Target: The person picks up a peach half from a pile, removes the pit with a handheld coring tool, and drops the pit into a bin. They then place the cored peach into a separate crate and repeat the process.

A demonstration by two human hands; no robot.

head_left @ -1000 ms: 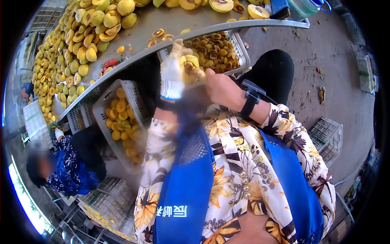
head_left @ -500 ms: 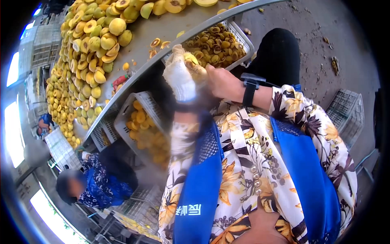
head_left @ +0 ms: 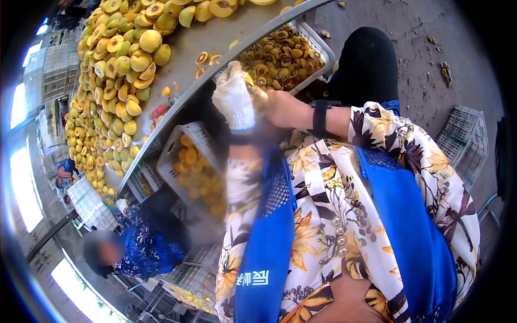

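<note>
My left hand [head_left: 235,102], in a white knitted glove, is closed round a yellow peach piece [head_left: 248,79], of which only a small part shows. Against it my right hand [head_left: 285,109] is bare, its fingers curled shut, with a dark band on the wrist. Whatever the right fingers grip is hidden. Both hands are close to the table's metal rim [head_left: 237,51]. Just beyond them a white crate [head_left: 318,40] holds many peach halves with brown centres.
Halved yellow peaches [head_left: 121,64] are heaped on the metal table [head_left: 188,40]. A second crate [head_left: 202,134] of peach pieces stands below the rim at left. A co-worker [head_left: 153,239] in blue sits at lower left. At right, a grey crate [head_left: 460,137] rests on the littered floor.
My hands stay together, and my right hand has shifted slightly left and down. Less of the peach piece shows now. The co-worker appears slightly farther right.
</note>
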